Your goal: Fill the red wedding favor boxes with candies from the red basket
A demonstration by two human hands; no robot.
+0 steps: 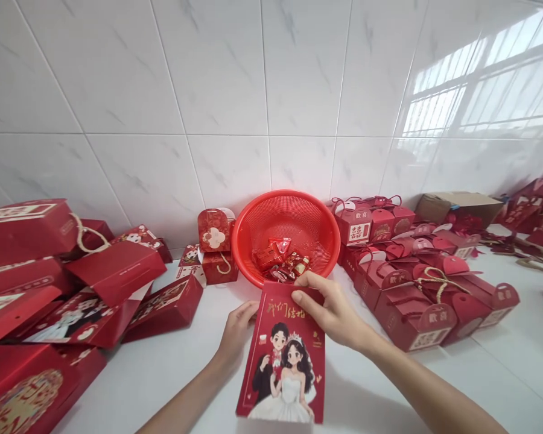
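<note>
A red wedding gift box, printed with a cartoon bride and groom and gold lettering, is in front of me with its picture side up. My right hand grips its upper right part, thumb on the printed face. At its upper left edge is my left hand, fingers closed against the side and fingertips partly hidden. Just beyond the box's far end stands a red plastic strainer basket, with several wrapped candies lying in its bottom.
Red gift boxes are heaped at the left, some tilted. Two small boxes stand stacked beside the basket. Rows of handled boxes fill the right side, with a brown carton behind. A tiled wall closes the back.
</note>
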